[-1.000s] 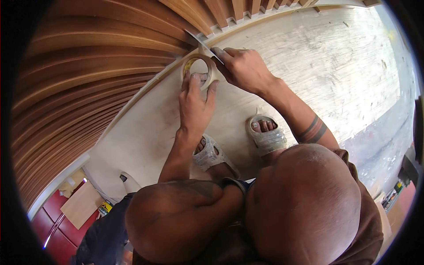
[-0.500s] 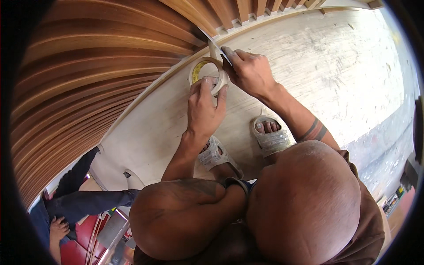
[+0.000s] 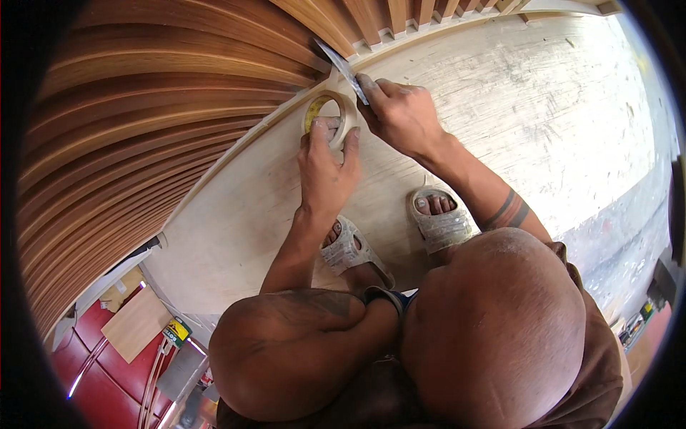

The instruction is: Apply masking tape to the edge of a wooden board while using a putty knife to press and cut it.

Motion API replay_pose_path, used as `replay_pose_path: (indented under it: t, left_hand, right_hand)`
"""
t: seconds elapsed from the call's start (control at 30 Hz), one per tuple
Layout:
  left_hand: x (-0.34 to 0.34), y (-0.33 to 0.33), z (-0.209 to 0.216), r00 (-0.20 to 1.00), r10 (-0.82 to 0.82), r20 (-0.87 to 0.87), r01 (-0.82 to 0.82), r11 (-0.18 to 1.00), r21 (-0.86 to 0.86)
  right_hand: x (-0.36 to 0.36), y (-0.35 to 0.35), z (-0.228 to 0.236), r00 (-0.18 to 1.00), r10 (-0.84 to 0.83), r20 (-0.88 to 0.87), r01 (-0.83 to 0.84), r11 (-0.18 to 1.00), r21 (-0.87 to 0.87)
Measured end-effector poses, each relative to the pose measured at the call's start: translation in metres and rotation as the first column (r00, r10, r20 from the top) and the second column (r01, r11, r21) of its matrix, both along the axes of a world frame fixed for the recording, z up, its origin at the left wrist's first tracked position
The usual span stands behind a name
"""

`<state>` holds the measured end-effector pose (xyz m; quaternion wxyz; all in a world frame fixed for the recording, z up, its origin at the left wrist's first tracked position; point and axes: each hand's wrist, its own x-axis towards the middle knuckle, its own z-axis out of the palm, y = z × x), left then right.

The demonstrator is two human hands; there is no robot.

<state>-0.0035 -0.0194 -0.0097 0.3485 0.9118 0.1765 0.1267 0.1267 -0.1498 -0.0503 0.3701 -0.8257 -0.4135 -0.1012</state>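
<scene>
My left hand (image 3: 326,168) grips a roll of cream masking tape (image 3: 349,114), with fingers inside its ring and the thumb on the outer side. The roll's inner face is yellow. Closed around a thin flat scraper blade (image 3: 341,69) is my right hand (image 3: 406,120), just right of the roll. The blade's far end reaches the brown wooden slats (image 3: 179,68) where they meet a pale edge strip (image 3: 286,107). Whether the blade touches the slats or the tape I cannot tell. My fingers hide the blade's near end.
I squat on a pale, scuffed wooden board (image 3: 514,93), with my sandalled feet (image 3: 439,218) on it. More slats (image 3: 396,18) stand along the far edge. At the lower left are a red floor (image 3: 89,339), a wood panel (image 3: 136,325) and a green-and-yellow package (image 3: 176,331).
The tape roll and my left hand have shifted slightly left. The scraper's tip has moved left and farther toward the slats. The other person at the lower left has gone from view.
</scene>
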Motion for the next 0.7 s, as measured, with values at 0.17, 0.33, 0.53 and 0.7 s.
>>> replay_pose_path:
  t: [0.17, 0.33, 0.53, 0.7]
  left_hand:
    - [0.003, 0.004, -0.003, 1.0, 0.018, -0.015, -0.019, 0.999, -0.037]
    - [-0.001, 0.003, -0.002, 1.0, 0.021, -0.01, -0.021, 1.0, -0.016]
    - [-0.001, 0.002, 0.0, 1.0, 0.009, 0.017, -0.009, 1.0, 0.016]
    - [0.0, 0.003, -0.003, 1.0, 0.017, 0.014, -0.017, 1.0, -0.016]
  right_hand:
    - [-0.006, 0.006, 0.001, 0.998, 0.06, 0.026, -0.06, 0.998, -0.032]
    - [-0.005, 0.004, 0.001, 0.996, 0.085, 0.016, -0.084, 0.995, -0.059]
    - [-0.003, -0.006, 0.006, 0.996, 0.081, -0.03, -0.082, 0.996, -0.023]
    - [-0.004, -0.009, 0.007, 0.999, -0.007, -0.036, 0.006, 1.0, -0.01]
